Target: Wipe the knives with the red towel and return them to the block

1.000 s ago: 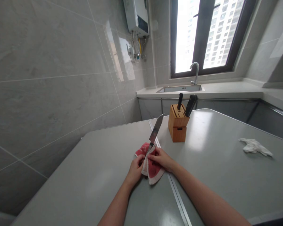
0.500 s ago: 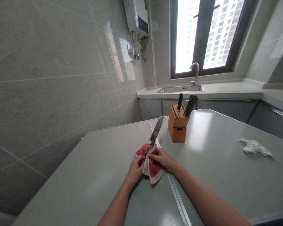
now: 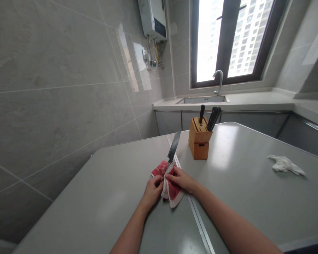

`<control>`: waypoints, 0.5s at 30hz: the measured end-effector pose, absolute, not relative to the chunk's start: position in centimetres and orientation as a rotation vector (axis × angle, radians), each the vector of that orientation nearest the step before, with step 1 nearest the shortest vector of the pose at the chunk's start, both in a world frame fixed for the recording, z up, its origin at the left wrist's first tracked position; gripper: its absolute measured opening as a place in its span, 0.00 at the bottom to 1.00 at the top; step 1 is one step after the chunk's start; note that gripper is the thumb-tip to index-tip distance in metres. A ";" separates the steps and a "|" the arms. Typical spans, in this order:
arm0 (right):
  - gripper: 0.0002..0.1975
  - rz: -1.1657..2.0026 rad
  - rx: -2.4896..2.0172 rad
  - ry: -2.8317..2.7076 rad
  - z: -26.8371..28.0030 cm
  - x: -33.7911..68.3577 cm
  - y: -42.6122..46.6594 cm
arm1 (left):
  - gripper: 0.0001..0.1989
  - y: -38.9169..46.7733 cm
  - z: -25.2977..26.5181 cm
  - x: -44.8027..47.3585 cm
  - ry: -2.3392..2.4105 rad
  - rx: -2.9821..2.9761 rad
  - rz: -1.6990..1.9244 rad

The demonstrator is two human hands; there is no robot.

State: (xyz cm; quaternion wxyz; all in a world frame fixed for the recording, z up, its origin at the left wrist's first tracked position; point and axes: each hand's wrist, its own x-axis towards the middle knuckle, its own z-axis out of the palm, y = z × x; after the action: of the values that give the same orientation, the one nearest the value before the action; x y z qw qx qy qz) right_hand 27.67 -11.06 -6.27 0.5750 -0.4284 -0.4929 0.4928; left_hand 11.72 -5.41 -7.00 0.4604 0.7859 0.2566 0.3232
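A kitchen knife (image 3: 174,145) points up and away from me, its bare blade tilted a little to the right. Its handle is mostly hidden in a red and white cloth (image 3: 175,193). My left hand (image 3: 152,188) is closed at the handle's lower end, fingers curled against the cloth. From the other side, my right hand (image 3: 182,179) pinches the cloth around the handle, thumb on top. Beyond the blade stands a wooden knife block (image 3: 200,139) with black-handled knives in it.
A crumpled white cloth or tissue (image 3: 286,165) lies on the right of the grey table (image 3: 108,190). A metal strip (image 3: 198,215) runs across the tabletop. Behind are a counter with a sink (image 3: 203,100) and faucet (image 3: 220,83), and a wall-mounted heater (image 3: 153,21) at the left.
The knife blade has turned slightly and its tip has shifted a little to the left. Both hands keep their hold on the cloth, nearly in place.
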 end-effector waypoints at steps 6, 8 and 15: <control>0.16 1.215 -0.915 -0.903 -6.3 27.5 -10.8 | 0.17 -5.6 -6.9 11.8 0.641 1.914 0.810; 0.17 1.248 -0.868 -0.817 -6.4 27.5 -10.7 | 0.18 -5.7 -6.8 11.8 0.654 1.916 0.809; 0.18 1.293 -0.795 -0.697 -5.8 27.6 -10.6 | 0.20 -6.0 -6.5 12.0 0.658 1.916 0.768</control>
State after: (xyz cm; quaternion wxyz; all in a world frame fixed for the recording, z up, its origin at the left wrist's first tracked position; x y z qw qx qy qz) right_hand 27.57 -10.64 -5.85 0.6709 -0.3531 -0.3092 0.5741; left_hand 11.95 -5.99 -6.54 0.4684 0.7814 0.2682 0.3131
